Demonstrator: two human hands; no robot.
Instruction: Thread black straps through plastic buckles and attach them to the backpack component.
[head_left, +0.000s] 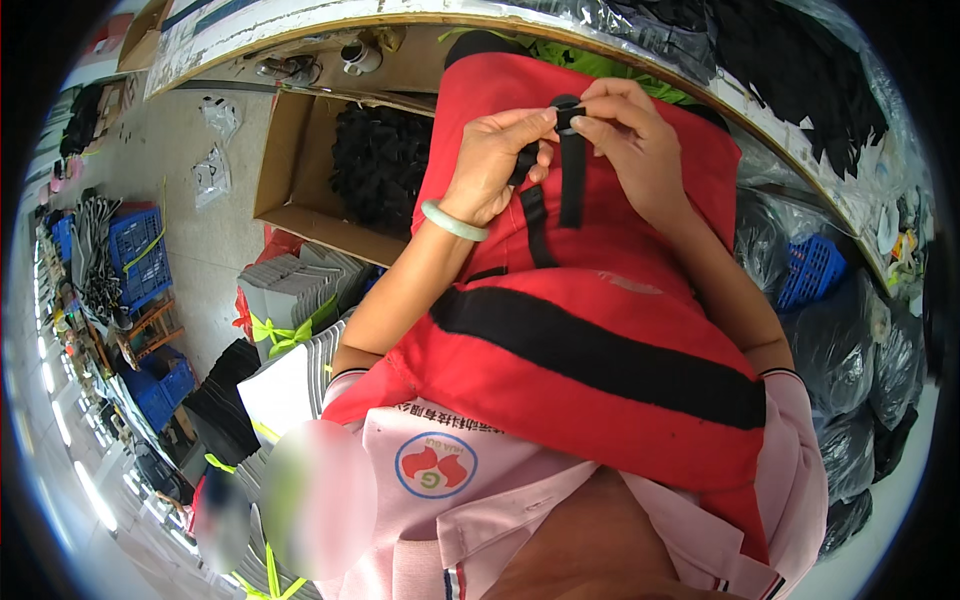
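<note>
Over my lap, which a red apron [470, 90] covers, both hands are raised close together. My left hand [497, 150] is closed, thumb and fingers pinching the left side of a black strap [572, 185] near a small dark buckle [566, 103]. My right hand [635, 135] pinches the same strap and buckle from the right. The strap's free end hangs down onto the apron. Some black material shows under my left fingers, partly hidden by them. A second black strap piece [537, 225] lies on the apron below my left hand.
An open cardboard box [285, 165] full of black pieces [380, 165] stands to the left. Tied grey stacks [290, 290] sit nearer me. A worktable edge [790, 140] runs across the far side. Blue crates [140, 255] stand far left; plastic bags [840, 330] lie at right.
</note>
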